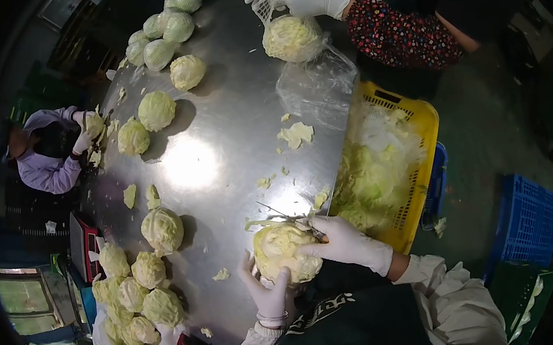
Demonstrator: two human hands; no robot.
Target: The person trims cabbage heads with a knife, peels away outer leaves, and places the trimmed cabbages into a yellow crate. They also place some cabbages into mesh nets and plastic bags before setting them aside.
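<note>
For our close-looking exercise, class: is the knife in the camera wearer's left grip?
No, the left grip cups the cabbage, while the knife is in the right grip.

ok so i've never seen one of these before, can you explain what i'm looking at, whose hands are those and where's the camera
No machine shows here, only people. The single picture comes from a camera worn on someone's head, looking forward and down. The wearer's gloved hands are near the bottom: the left hand cups a cabbage, while the right hand, also against it, grips a knife. On the metal table lie more cabbages and leaf scraps. A yellow basket beside it holds pale leaves. The other gloved hands belong to a person at far left and another person at upper right.
</note>
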